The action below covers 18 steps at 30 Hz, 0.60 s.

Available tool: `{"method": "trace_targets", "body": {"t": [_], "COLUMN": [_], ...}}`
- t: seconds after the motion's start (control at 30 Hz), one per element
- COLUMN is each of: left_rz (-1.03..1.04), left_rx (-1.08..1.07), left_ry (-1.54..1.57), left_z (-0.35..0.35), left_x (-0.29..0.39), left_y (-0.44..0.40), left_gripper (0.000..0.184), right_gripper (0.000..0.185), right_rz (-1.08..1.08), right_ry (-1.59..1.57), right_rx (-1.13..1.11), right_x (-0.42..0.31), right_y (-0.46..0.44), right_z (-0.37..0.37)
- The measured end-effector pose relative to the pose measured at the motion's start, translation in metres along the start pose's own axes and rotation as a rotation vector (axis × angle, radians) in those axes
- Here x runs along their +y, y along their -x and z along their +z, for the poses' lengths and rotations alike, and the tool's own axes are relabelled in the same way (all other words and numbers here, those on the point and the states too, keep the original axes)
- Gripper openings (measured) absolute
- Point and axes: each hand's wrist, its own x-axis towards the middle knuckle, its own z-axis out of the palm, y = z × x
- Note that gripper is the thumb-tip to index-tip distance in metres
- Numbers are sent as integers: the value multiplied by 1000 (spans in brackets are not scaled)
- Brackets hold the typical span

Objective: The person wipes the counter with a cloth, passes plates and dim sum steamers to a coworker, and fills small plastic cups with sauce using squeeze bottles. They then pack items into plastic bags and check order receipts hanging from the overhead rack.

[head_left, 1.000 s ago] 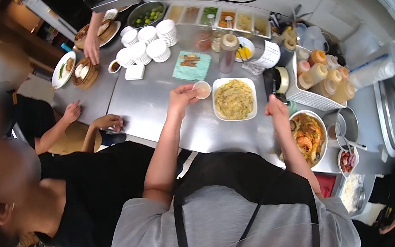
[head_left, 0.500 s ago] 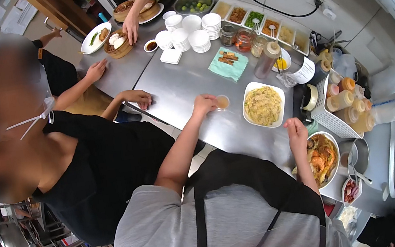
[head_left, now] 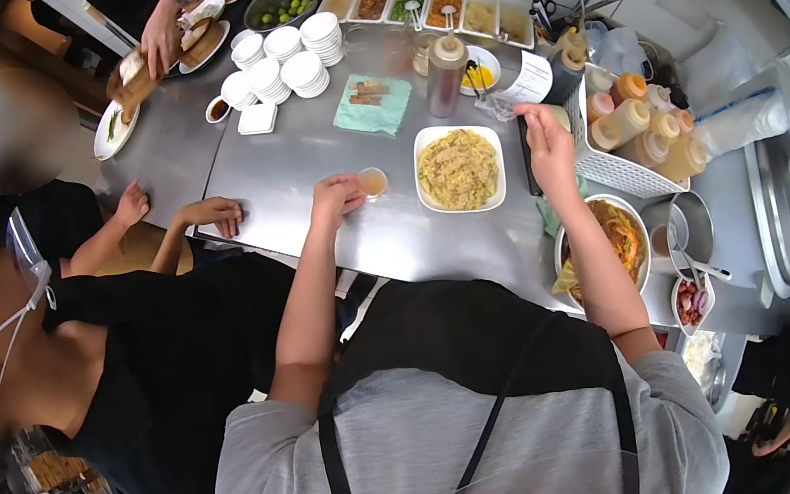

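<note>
My left hand [head_left: 338, 200] has its fingers at the rim of a small clear cup [head_left: 372, 183] of pale orange contents, on the steel counter [head_left: 268, 204]. A square white bowl [head_left: 461, 168] of yellowish rice-like food sits between my hands. Raised at the bowl's right is my right hand [head_left: 546, 137], near a crumpled clear wrap [head_left: 497, 107]; whether its fingers hold anything is hidden. Behind the bowl stand a squeeze bottle [head_left: 447, 76] and a dish with yellow food [head_left: 479, 68]. Brown sticks [head_left: 367, 93] lie on a green cloth [head_left: 374, 118].
Stacked white dishes [head_left: 268, 81] and a bowl of green fruit [head_left: 283, 8] stand back left. A bottle basket [head_left: 620, 160] and a seafood bowl [head_left: 616, 241] are at right. Co-workers stand left; one hand [head_left: 162, 35] tilts a steamer basket [head_left: 131, 85].
The cup has come down from my raised left hand onto the counter. My right hand has moved up beside the bowl. A co-worker's hand has lifted and tilted the steamer basket.
</note>
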Motion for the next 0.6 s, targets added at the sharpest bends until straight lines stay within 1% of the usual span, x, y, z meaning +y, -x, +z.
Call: {"method": "trace_targets", "body": {"t": [0.03, 0.07, 0.1, 0.17, 0.2, 0.23, 0.3, 0.33, 0.37, 0.4, 0.43, 0.47, 0.5, 0.53, 0.57, 0.6], "left_rz": [4, 6, 8, 9, 7, 21, 16, 8, 11, 8, 16, 18, 22, 37, 51, 61], "left_rx": [4, -6, -18, -16, -28, -67, -57, -40, -35, -19, -42, -37, -6, 2, 4, -34], "left_ry": [3, -24, -52, -42, -38, -40, -40, -29, -39, -56, -56, -65, -61, -54, -34, 21], "left_z": [-1, -2, -2, -5, -2, -1, -5, -2, -1, -1, 5, 6, -2, 0, -3, -7], "left_x": [0, -1, -1, -2, -1, -1, -6, -4, -3, -2, -6, -7, -6, -4, -9, -14], "left_y": [0, -1, -1, 1, 1, 0, -4, -1, 0, 0, -1, -2, -2, 4, 0, -5], "left_gripper": [22, 25, 28, 28, 29, 29, 29, 26, 26, 27, 27, 26, 26, 23, 21, 20], "right_gripper": [14, 13, 13, 15, 17, 20, 23, 23, 23, 19, 12, 15, 25, 35, 48, 51], "right_rz": [-70, 66, 59, -118, -152, -137, -213, -171, -127, -133, -347, -395, -259, -204, -192, -84], "right_ry": [-17, 47, 47, -133, 11, 99, 121, 204, 280, 250, 321, 609, 982, 1296, 1517, 1752], "right_rx": [68, -72, -73, -14, -59, -60, -17, 16, 43, 242, 419, 599, 677, 773, 875, 872], "right_x": [-4, -7, -4, 10, 13, 15, 7, 11, 15, 13, 9, 35, 19, 33, 25, 78], "right_y": [-3, -5, -6, -9, -11, -14, -25, -36, -49, -63, -76, -99, -101, -112, -111, -124], "right_z": [1, -5, -1, 10, 7, 4, -13, -29, -45, -65, -95, -131, -167, -210, -244, -304]}}
